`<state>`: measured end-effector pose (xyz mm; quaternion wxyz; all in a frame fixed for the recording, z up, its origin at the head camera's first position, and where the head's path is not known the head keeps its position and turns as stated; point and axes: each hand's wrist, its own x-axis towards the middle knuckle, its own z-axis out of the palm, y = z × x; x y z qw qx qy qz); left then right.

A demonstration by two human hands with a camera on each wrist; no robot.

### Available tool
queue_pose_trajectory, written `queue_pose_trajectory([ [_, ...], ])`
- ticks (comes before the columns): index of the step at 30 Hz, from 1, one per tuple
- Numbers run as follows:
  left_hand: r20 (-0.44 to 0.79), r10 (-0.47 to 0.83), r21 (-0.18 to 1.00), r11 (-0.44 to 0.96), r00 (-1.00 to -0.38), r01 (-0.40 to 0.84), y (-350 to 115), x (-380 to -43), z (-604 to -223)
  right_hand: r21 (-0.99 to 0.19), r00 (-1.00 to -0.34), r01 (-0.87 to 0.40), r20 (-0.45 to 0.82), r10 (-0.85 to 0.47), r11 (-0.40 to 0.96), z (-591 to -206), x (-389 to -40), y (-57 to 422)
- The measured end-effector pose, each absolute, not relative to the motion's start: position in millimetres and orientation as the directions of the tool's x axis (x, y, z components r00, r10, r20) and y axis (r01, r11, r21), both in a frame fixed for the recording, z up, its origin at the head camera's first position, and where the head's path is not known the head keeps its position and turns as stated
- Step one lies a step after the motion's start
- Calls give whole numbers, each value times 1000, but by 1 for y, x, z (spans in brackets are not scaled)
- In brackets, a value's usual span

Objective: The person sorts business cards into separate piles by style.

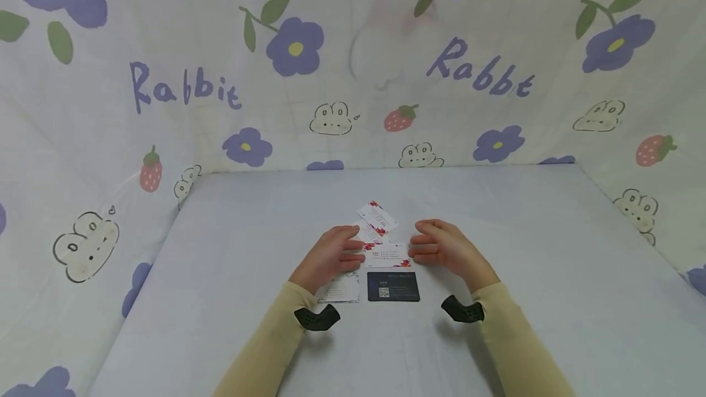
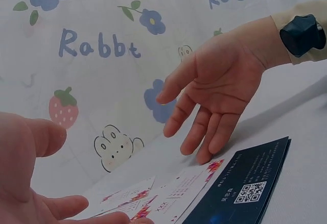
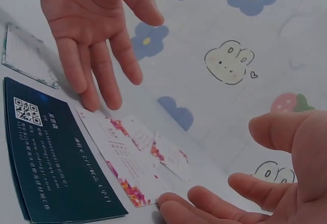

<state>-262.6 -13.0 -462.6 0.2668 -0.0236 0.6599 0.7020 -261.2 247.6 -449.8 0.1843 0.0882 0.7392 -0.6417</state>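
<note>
Several white business cards with red floral corners lie loosely spread on the table: a front card (image 1: 386,255), a back card (image 1: 377,218) and one partly covered between them. My left hand (image 1: 330,256) is at their left side, palm inward, its loosely extended fingers holding nothing. Opposite it, my right hand (image 1: 449,250) has its fingertips close to the front card's right edge and also holds nothing. Whether any fingertip touches a card I cannot tell. Nearer me lies a stack of black business cards (image 3: 56,157) with a QR code.
Left of the black stack is a stack of white cards (image 3: 29,55) with a leafy border, partly behind my left wrist in the head view. A pale cloth covers the table (image 1: 220,299). Patterned curtains (image 1: 182,29) enclose the back and both sides.
</note>
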Motion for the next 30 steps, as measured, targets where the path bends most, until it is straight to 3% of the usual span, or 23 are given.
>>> queue_pose_trajectory([
  [20,-368,325,916,-36,-871,-400,-10,-263,-470,-925,-922,379,-380,-71,31,-457,-263,241],
  [30,-385,312,906,-50,-869,-420,-10,-265,-471,-943,-945,326,-328,-17,74,-461,-263,232],
])
